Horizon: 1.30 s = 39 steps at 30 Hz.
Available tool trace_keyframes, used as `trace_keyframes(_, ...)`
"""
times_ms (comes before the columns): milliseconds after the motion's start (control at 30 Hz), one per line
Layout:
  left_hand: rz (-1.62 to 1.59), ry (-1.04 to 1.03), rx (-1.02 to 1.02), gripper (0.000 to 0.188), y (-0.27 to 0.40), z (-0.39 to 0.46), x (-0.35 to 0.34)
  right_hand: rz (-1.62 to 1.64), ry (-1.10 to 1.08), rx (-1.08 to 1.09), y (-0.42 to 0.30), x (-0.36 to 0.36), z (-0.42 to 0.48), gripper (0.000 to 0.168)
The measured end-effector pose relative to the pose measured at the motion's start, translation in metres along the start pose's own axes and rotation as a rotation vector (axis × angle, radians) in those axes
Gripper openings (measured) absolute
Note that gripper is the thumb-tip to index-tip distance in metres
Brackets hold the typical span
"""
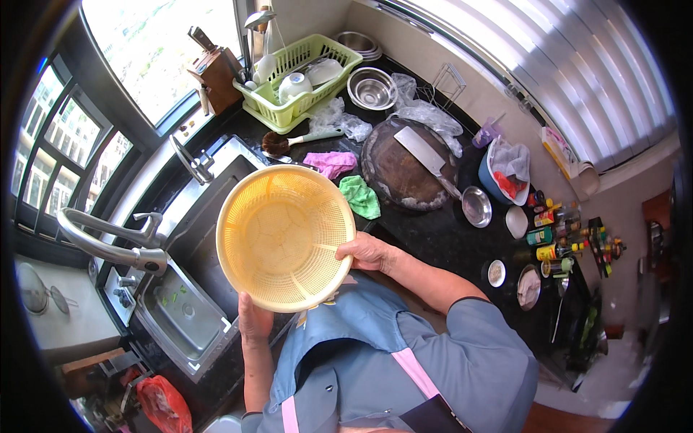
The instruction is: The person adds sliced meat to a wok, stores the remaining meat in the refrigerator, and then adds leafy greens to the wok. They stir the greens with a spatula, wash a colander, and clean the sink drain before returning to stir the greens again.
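Observation:
My left hand (255, 319) and my right hand (364, 251) hold a yellow plastic colander (281, 233) between them by its rim, with its empty inside facing up. It hangs partly over the black sink basin (200, 227). Behind it on the dark counter are a pink cloth (331, 163), a green cloth (360, 198) and a brown-bristled brush (277, 143). A cleaver (421, 151) lies on the round wooden chopping board (400, 184) to the right. My fingers under the rim are mostly hidden.
A steel basin (187, 308) with green scraps lies left, below a curved faucet (108, 249). A green dish rack (273, 111) and a knife block (219, 76) stand at the back. Metal bowls (371, 89), a blue tub (489, 176) and several seasoning bottles (552, 252) line the right side.

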State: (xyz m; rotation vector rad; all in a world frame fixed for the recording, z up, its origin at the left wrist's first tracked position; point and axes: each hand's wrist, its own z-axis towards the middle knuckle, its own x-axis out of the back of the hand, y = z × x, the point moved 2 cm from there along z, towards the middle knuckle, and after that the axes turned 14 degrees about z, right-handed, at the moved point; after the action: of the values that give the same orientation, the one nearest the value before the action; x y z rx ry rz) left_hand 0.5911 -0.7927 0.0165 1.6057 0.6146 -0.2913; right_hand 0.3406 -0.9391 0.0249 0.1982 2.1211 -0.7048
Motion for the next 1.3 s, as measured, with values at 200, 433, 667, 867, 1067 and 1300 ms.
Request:
trace_keyframes(200,-0.151,0.061,-0.01,0.072,0.008,-0.001,0.0,-0.126,-0.028,0.078,-0.004,-0.016,0.005,0.062)
trace_keyframes(433,0.18,0.264,0.195,0.059,0.015,-0.005,0.013,-0.345,-0.025,0.085,-0.003,-0.017,0.019,0.062)
trace_keyframes(667,-0.05,0.364,0.22,0.059,0.001,-0.004,0.021,-0.233,-0.021,0.055,-0.053,-0.021,0.02,0.081)
trace_keyframes(867,-0.149,0.48,0.262,0.063,-0.027,-0.007,0.039,-1.076,0.432,0.68,-0.226,0.073,0.068,0.04)
trace_keyframes(1067,-0.19,0.7,0.222,0.069,-0.02,-0.023,0.009,-1.944,0.673,0.948,-0.346,0.148,0.136,0.035)
trace_keyframes(1300,-0.199,0.9,0.147,0.066,-0.02,-0.043,-0.029,-2.212,0.548,0.736,-0.378,0.191,0.198,0.04)
